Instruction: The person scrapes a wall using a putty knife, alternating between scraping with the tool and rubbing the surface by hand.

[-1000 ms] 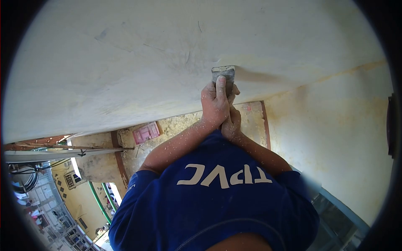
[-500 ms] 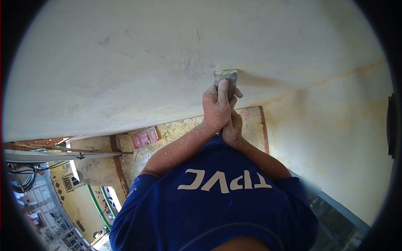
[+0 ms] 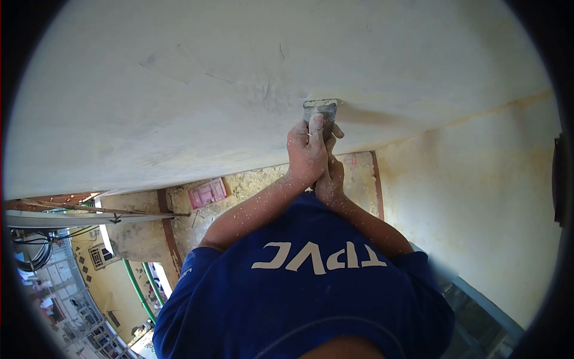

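Note:
A grey, tapered putty knife (image 3: 321,107) has its wide, pale-crusted edge against the whitish plastered wall (image 3: 197,107). My left hand (image 3: 307,152) is closed round it, with the dusty thumb lying along its face. Lower and partly behind, my right hand (image 3: 332,176) closes on the handle end, and its fingertips show past the blade's right side. The handle itself is hidden by both hands. White flecks are scattered over my hands and forearms. Faint scratches and grey smudges mark the wall left of the blade.
A pink panel-like object (image 3: 207,193) lies on the rough, stained surface below. At left are a long pale beam (image 3: 78,221), black cables (image 3: 39,254), green pipes (image 3: 137,290) and an outdoor area far down. A yellowish side wall (image 3: 472,197) stands at right with a dark fixture (image 3: 558,179).
Both hands and the putty knife have shifted very slightly left in view. The grip is the same, and the blade edge stays at about the same spot on the wall.

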`<state>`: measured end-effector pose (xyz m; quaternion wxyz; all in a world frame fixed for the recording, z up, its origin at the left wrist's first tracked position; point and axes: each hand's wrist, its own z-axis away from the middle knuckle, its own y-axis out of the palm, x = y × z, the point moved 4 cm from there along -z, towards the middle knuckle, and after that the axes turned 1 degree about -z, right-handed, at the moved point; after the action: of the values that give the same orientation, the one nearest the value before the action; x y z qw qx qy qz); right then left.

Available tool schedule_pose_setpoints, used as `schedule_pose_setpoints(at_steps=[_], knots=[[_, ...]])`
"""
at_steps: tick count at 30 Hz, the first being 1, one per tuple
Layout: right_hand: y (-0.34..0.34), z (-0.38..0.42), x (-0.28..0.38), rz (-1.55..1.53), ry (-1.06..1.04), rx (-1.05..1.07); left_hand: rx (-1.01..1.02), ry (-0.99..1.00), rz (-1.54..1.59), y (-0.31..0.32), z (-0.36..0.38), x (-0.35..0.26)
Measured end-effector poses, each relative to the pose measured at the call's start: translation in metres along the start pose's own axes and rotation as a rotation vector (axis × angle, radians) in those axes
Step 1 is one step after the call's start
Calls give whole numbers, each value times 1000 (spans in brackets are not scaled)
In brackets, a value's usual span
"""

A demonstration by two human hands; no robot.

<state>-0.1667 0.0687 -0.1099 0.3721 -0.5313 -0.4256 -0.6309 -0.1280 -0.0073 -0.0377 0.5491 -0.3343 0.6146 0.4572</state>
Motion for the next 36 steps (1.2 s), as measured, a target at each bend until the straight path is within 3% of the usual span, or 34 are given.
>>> schedule_pose_setpoints(at_steps=[3, 5, 8, 9, 12, 15, 17, 20, 22, 24, 26, 34, 35, 36], knots=[[0, -5, -3, -7, -15, 11, -30, -24, 38, 3, 8, -8], [1, -8, 16, 121, -164, -23, -33, -42, 76, 2, 0, -10], [-1, -4, 3, 65, 3, -12, 11, 78, -13, 3, -2, -12], [1, -2, 1, -43, 2, 7, -29, 2, 33, 3, 6, -7], [5, -6, 24, 5, -206, -43, -13, -49, 62, 4, 4, -14], [2, -1, 2, 6, -37, -2, -28, 26, -72, 3, 3, -17], [3, -5, 21, 56, -105, -19, -21, -36, 85, 3, 5, -21], [3, 2, 19, 107, -151, -50, -47, 88, -78, 8, -1, -34], [3, -9, 22, 111, -226, -55, -29, 44, -58, 7, 4, -26], [6, -3, 31, 46, -168, -50, -26, -49, 145, 8, 4, -25], [4, 2, 23, 4, -40, -44, -40, -85, 74, 7, 7, -23], [4, -15, 32, 89, -147, -28, -20, 81, -17, 11, -3, -44], [4, -10, 26, 112, -98, -72, -1, 48, -118, 7, 0, -35], [5, -6, 22, 135, -86, -72, -42, -42, 25, 7, 3, -23]])
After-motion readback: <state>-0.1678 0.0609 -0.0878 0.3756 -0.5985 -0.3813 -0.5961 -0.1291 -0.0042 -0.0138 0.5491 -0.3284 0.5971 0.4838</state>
